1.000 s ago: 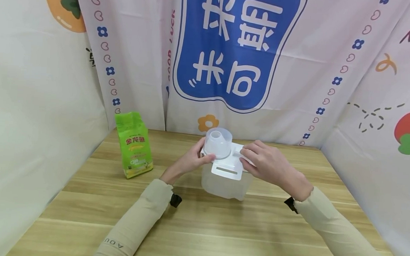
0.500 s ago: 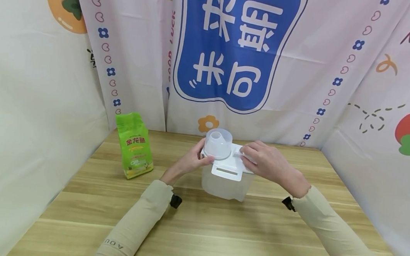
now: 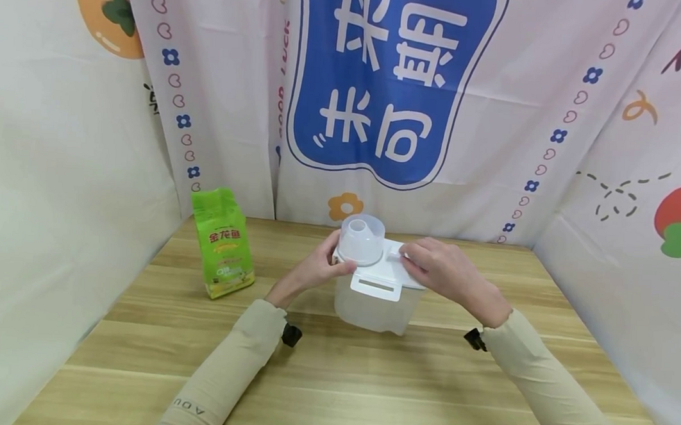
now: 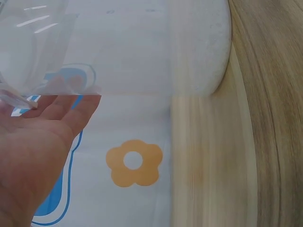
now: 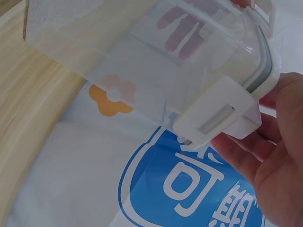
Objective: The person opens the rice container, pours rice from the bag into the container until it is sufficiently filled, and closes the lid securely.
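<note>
A translucent plastic storage container (image 3: 370,307) with a white lid (image 3: 376,269) stands upright on the table. On the lid's left part sits a clear measuring cup (image 3: 362,242). My left hand (image 3: 319,263) grips the container's left end at the lid, thumb in front near the cup and fingers behind. Through the clear wall, the left fingers (image 5: 182,35) show in the right wrist view. My right hand (image 3: 444,269) holds a raised white part of the lid on its right side, fingers bent around it. A white latch (image 5: 213,113) hangs at the lid's edge.
A green packaged bag (image 3: 223,245) with red lettering stands upright at the table's back left. Behind the wooden table (image 3: 331,392) hangs a printed white cloth (image 3: 483,143). White printed cloths also flank both sides.
My right wrist and forearm have shifted slightly left, and a bit more of the lid's right edge shows. My left hand, the container and the green bag stay in place.
</note>
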Demonstrator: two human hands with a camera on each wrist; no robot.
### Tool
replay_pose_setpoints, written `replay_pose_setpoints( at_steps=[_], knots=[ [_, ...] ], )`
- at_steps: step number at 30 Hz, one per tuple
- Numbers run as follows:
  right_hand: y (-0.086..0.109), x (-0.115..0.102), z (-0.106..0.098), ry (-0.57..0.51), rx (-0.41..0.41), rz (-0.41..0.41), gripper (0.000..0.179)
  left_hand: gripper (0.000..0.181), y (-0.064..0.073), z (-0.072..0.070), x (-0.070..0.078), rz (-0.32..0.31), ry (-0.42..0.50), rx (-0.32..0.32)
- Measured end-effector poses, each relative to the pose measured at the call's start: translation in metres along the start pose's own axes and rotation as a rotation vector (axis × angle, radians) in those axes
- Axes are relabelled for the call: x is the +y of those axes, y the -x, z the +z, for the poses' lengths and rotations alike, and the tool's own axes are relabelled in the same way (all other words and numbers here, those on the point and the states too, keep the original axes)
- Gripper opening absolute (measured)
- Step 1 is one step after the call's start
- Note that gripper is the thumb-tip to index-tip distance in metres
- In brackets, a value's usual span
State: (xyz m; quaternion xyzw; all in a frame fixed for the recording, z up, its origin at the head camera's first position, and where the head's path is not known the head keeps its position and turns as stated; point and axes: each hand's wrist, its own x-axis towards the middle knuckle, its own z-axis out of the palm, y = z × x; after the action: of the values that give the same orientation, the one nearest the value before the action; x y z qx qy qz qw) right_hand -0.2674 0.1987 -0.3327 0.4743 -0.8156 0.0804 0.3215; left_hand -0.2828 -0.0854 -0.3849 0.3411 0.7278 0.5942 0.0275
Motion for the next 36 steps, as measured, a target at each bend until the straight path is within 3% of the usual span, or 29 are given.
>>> replay_pose_setpoints(
  at_steps=[2, 8, 15, 22, 36],
  knots=[
    [0.001, 0.0, 0.001, -0.002, 0.019, -0.014, 0.009, 0.079, 0.001, 0.0, 0.002, 0.012, -0.011, 0.012],
    [0.001, 0.001, 0.001, -0.019, 0.05, -0.038, 0.011, 0.077, -0.005, -0.002, -0.024, 0.044, -0.022, 0.055],
    [-0.001, -0.001, 0.0, -0.057, 0.053, -0.046, 0.009, 0.071, -0.005, -0.008, -0.026, 0.039, -0.024, 0.038],
    [-0.004, -0.008, 0.004, -0.055, 0.082, -0.067, 0.011, 0.064, -0.002, -0.016, -0.021, -0.045, -0.055, 0.034],
    [-0.015, -0.024, 0.007, 0.009, 0.115, -0.056, 0.009, 0.056, -0.003, -0.03, -0.021, -0.189, -0.022, 0.059]
  ],
)
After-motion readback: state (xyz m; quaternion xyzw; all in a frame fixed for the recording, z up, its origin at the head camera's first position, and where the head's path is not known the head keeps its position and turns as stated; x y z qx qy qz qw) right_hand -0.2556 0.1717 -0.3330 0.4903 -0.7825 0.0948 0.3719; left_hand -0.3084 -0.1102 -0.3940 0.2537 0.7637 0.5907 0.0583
